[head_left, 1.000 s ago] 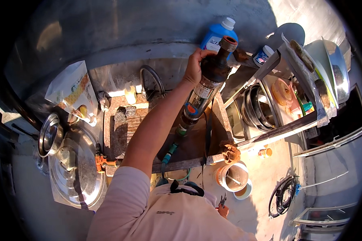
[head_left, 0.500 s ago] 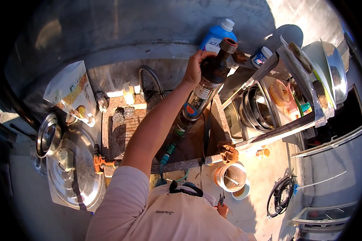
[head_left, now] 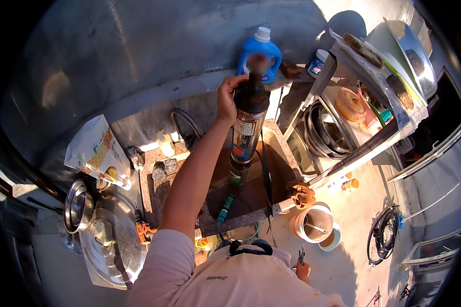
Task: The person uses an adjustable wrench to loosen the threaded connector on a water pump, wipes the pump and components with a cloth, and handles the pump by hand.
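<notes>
Upright in the stone sink [head_left: 284, 140] stands a long metal submersible pump [head_left: 246, 128] with a dark top, labels on its body and a rusty, blurred outlet. My left hand [head_left: 227, 100] is closed round the dark upper part of the pump, partly behind it. A green hose connector [head_left: 225, 209] lies below the pump's lower end, apart from it. Low beside my body, my right hand [head_left: 303, 269] grips a pair of pliers [head_left: 301, 253], jaws pointing up. A dark cable or strap [head_left: 267, 176] hangs down along the pump's right side.
Behind the pump is a blue detergent bottle [head_left: 272, 56]. To the right stand a rack [head_left: 361, 153] with pans and a bucket [head_left: 297, 225] on the floor. An orange drill [head_left: 144, 231] and a round metal lid [head_left: 115, 245] are at left. A curved faucet [head_left: 187, 120] rises behind the sink.
The pump has come more upright, its top shifting left with my left hand still on it. Its lower end now appears apart from the green connector. My right hand with the pliers shows more.
</notes>
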The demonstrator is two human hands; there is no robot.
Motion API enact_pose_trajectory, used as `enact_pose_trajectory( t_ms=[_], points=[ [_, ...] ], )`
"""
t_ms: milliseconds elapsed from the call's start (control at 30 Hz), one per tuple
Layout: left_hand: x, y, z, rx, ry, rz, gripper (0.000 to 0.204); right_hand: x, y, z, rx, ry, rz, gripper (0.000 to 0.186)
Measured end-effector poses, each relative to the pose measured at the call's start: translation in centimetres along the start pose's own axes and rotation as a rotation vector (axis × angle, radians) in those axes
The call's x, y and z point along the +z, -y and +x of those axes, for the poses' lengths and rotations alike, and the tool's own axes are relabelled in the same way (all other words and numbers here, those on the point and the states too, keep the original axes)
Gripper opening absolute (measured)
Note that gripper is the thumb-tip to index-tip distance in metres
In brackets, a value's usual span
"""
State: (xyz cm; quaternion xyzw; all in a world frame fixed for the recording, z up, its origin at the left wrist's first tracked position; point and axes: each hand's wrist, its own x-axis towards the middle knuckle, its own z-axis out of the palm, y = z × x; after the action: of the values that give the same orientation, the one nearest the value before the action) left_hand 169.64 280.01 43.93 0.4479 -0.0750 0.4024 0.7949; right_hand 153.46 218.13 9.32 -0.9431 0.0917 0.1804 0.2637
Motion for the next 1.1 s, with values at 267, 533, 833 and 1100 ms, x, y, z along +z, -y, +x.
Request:
enact_pose_trajectory(
  t_ms=[267,533,833,1100],
  points=[
    [-1.2,-0.4,0.0,-0.004,0.001,0.032,0.060,1.6,-1.4,1.5,0.100,0.042,0.137,0.031],
    [-1.8,-0.1,0.9,-0.040,0.040,0.163,0.062,3.8,-4.5,2.8,0.082,0.014,0.183,0.030],
    [3.8,-6.9,1.7,-0.096,0.447,0.909,0.052,0.8,2.2,5.1,-0.230,-0.279,0.151,0.039],
    [4.5,-3.5,0.1,-0.131,-0.018,0.780,0.022,-2.6,17.0,11.6,-0.524,-0.283,0.026,0.035]
  ],
)
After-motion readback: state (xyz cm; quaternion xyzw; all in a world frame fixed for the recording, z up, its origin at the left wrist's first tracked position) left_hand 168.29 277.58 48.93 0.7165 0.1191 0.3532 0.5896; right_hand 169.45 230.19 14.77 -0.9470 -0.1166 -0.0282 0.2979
